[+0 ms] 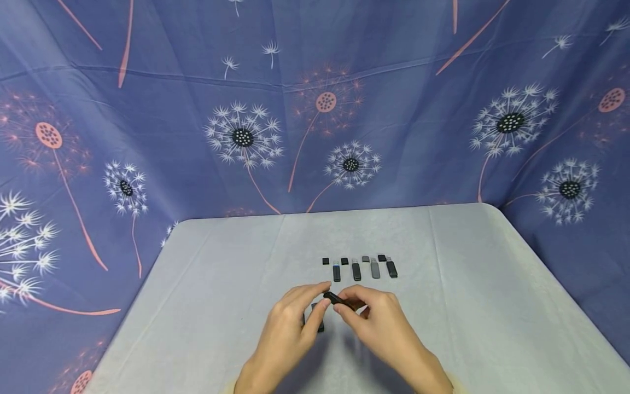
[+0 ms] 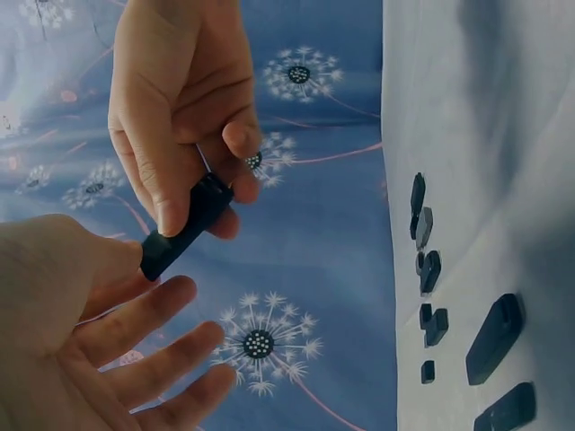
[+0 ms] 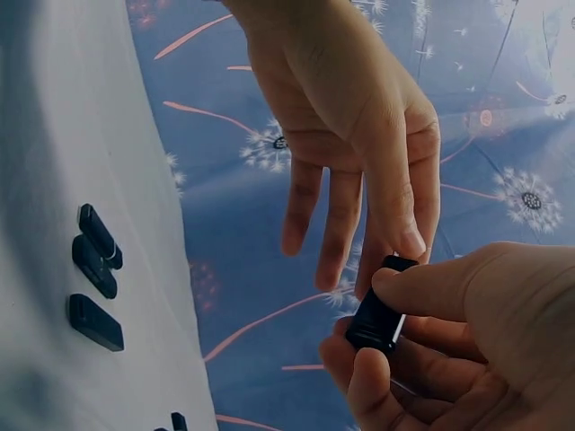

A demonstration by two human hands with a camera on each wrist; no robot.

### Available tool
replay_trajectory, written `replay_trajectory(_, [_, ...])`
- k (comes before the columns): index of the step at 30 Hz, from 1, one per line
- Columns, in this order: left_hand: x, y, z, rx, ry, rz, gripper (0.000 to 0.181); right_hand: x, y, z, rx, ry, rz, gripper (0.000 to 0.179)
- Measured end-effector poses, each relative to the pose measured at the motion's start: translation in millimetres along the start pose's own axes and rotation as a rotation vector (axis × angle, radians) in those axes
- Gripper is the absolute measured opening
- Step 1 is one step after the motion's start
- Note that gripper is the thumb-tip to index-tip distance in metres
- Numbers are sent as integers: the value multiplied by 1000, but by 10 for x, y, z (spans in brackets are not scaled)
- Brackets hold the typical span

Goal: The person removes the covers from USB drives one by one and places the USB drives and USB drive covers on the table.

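A black USB flash drive (image 1: pixel 334 298) is held above the table between both hands. My right hand (image 1: pixel 381 314) grips its body, thumb on one side and fingers on the other. At the drive's other end, my left hand (image 1: pixel 290 317) pinches the tip between thumb and index finger. The left wrist view shows the remaining left fingers (image 2: pixel 153 359) spread and loosely bent. In the right wrist view the drive (image 3: pixel 377 314) lies under the right thumb. Dark flash drives (image 1: pixel 320 326) lie on the table, partly hidden behind the left hand.
Farther back on the pale table (image 1: pixel 492 284) is a row of several uncapped flash drives, including a grey one (image 1: pixel 375 268) and a black one (image 1: pixel 356 270). Small loose caps (image 1: pixel 326 261) lie just behind them. A blue dandelion-print cloth (image 1: pixel 418 137) hangs behind the table.
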State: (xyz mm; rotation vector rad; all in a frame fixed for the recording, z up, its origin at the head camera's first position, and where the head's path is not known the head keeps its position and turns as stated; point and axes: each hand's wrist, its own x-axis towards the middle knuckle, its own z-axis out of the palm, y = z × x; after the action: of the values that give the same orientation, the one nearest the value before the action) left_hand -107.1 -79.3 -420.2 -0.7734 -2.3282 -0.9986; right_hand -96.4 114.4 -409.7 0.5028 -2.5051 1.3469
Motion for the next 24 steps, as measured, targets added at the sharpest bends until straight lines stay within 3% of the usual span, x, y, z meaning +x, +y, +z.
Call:
replay_trajectory(11, [21,40,32,-223,92,45,17,-39,-77,-49,56,-51,27,7])
replay_trajectory(24, [25,84,69,-299,107,28,18,-57,-52,-36,53,-59,-60,8])
